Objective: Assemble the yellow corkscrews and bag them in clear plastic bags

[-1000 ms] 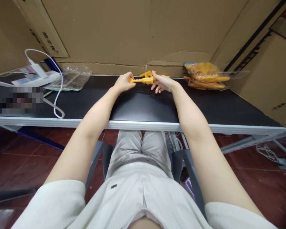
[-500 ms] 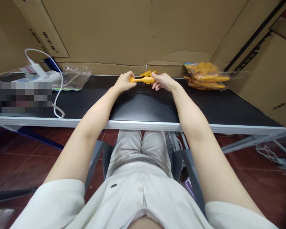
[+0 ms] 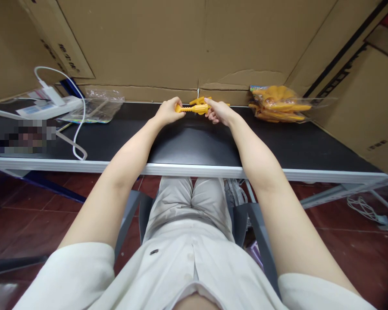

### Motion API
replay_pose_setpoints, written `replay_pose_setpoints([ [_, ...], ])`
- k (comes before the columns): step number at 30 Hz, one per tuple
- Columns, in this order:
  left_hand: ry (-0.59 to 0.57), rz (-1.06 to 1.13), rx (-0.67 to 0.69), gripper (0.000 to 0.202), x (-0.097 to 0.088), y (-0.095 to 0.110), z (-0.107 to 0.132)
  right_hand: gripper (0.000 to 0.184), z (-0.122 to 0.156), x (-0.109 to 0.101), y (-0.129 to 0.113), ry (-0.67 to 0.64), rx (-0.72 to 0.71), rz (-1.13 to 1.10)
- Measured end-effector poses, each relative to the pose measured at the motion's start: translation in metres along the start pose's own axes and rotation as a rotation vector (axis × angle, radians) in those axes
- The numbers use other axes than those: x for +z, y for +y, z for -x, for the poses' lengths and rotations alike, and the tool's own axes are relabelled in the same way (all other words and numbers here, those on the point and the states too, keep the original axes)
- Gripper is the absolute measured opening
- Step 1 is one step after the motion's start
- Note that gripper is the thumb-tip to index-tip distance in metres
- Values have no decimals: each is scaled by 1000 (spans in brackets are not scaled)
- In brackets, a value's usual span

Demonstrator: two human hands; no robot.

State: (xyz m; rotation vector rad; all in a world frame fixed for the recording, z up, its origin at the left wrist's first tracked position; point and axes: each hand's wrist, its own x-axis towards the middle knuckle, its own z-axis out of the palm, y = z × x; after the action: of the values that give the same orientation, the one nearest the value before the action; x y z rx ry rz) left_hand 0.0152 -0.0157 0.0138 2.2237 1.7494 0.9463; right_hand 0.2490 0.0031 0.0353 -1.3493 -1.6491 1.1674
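A yellow plastic piece (image 3: 198, 109) with a ribbed rod at its left and a thicker body at its right spans the gap between my hands, above the far part of the black table (image 3: 194, 146). My left hand (image 3: 167, 111) pinches the left end between thumb and fingers. The fingers of my right hand (image 3: 220, 113) are curled around the right end and hide part of it. Just behind it shows another yellow plastic part (image 3: 198, 100); whether the two are joined I cannot tell.
At the back right lies a clear bag of yellow plastic parts (image 3: 278, 103). A flattened clear bag (image 3: 98, 105), a white power strip (image 3: 50, 107) and a looped white cable (image 3: 83, 112) are on the left. Cardboard (image 3: 142, 43) walls off the table's back.
My right hand has shifted slightly left and its fingers have closed in on the right end of the yellow piece. My left hand stays put.
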Motion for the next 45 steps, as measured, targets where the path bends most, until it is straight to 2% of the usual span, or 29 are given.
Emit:
replay_pose_setpoints([
  [8, 52, -35, 22, 40, 2, -9, -6, 61, -2, 6, -5, 4, 128, -56],
  [16, 33, -147, -33, 44, -5, 10, 7, 51, 17, 10, -22, -19, 277, -88],
  [21, 34, -170, -72, 56, -8, 17, 10, 51, 19, 10, -23, -30, 308, -107],
  [30, 18, -124, -37, 50, -2, 7, 4, 52, 15, 9, -18, -31, 336, -73],
  [39, 44, -55, -28, 42, 1, 2, -3, 74, 11, 1, -12, -103, 261, -18],
  [42, 46, -23, -22, 43, 1, -4, -6, 68, 11, -2, -10, -61, 190, -8],
  [45, 52, -3, -7, 40, 1, -10, -8, 48, 10, -5, -4, -37, 33, -38],
])
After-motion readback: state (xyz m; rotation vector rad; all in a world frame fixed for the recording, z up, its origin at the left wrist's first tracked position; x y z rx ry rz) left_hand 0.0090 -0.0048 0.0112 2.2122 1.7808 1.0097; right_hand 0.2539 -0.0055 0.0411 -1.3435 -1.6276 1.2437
